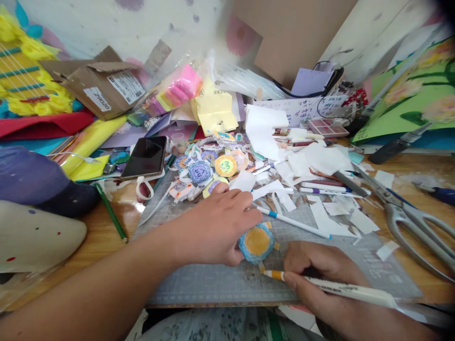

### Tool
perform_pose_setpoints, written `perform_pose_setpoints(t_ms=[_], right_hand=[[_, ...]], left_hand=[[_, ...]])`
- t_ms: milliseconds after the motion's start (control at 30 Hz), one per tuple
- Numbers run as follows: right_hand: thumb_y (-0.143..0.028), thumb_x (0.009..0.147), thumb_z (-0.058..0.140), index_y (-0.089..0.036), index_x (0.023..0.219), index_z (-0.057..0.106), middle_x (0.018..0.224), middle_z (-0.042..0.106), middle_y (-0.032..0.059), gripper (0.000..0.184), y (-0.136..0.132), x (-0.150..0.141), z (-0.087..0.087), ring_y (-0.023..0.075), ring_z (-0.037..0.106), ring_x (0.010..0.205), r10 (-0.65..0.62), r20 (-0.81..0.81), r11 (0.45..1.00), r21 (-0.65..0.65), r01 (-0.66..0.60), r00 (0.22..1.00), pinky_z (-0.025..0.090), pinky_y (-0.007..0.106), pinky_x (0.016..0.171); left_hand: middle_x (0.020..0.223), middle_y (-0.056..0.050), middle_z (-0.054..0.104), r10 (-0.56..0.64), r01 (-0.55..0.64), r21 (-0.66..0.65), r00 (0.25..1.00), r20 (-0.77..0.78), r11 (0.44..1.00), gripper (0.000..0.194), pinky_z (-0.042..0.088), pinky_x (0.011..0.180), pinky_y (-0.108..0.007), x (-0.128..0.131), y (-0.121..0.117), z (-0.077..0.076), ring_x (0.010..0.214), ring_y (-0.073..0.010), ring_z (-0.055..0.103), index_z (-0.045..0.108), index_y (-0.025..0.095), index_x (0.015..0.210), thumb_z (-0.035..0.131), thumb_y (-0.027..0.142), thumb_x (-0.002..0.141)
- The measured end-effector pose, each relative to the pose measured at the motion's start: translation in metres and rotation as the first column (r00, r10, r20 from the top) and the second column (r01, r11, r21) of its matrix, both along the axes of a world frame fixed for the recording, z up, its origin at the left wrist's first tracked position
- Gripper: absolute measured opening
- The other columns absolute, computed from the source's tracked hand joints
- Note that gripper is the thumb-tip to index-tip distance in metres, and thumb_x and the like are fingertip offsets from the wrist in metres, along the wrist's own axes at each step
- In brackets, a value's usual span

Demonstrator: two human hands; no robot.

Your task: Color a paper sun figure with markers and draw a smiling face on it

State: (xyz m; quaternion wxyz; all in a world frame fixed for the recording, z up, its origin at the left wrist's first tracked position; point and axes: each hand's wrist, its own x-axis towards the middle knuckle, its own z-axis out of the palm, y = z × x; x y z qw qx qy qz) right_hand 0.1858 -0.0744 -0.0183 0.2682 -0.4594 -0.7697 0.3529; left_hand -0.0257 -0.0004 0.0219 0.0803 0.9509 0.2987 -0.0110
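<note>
My left hand (pixel 213 222) reaches across the grey cutting mat (pixel 199 284), its thumb and fingers closed on the left edge of a round paper disc (pixel 256 242). The disc has an orange centre, a blue rim and small tabs sticking out, some coloured orange. In my right hand (pixel 323 265) is a white marker (pixel 350 289) with an orange tip end, gripped like a pen. The tip meets or nearly meets the disc's lowest tab. Beyond my left hand lies a pile of similar coloured discs (pixel 200 171), partly hidden by my fingers.
White paper scraps (pixel 322 158) and pens (pixel 291 222) cover the mat's far side. Large scissors (pixel 401 213) lie at the right. A phone (pixel 145 156), a green pencil (pixel 111 212) and a cardboard box (pixel 103 87) are on the left. Colourful papers line the back.
</note>
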Motion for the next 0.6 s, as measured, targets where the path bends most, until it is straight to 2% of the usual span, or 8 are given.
perform_pose_setpoints(t_ms=[267, 600], right_hand=[[-0.017, 0.082, 0.050, -0.021, 0.062, 0.049, 0.053, 0.056, -0.0030, 0.021, -0.0007, 0.0006, 0.0041, 0.0117, 0.052, 0.047, -0.010, 0.015, 1.000, 0.014, 0.010, 1.000, 0.040, 0.022, 0.045], [-0.019, 0.083, 0.050, -0.021, 0.060, 0.047, 0.054, 0.053, -0.0030, 0.023, -0.0007, 0.0031, -0.0007, 0.0121, 0.049, 0.049, -0.035, 0.007, 0.998, -0.048, 0.035, 0.999, 0.038, 0.022, 0.046]], left_hand=[[0.095, -0.005, 0.052, -0.004, 0.004, 0.010, 1.000, 0.003, 1.000, 0.032, 0.034, 0.083, -0.040, 0.0004, 0.0002, 0.0000, 0.088, -0.0242, 0.051, 0.057, 0.021, 0.093, 0.068, 0.034, 0.067], [0.097, -0.006, 0.052, -0.005, 0.005, 0.008, 1.000, -0.005, 1.000, 0.034, 0.033, 0.083, -0.040, 0.0000, 0.0001, 0.0000, 0.089, -0.0246, 0.051, 0.057, 0.021, 0.094, 0.069, 0.035, 0.066]])
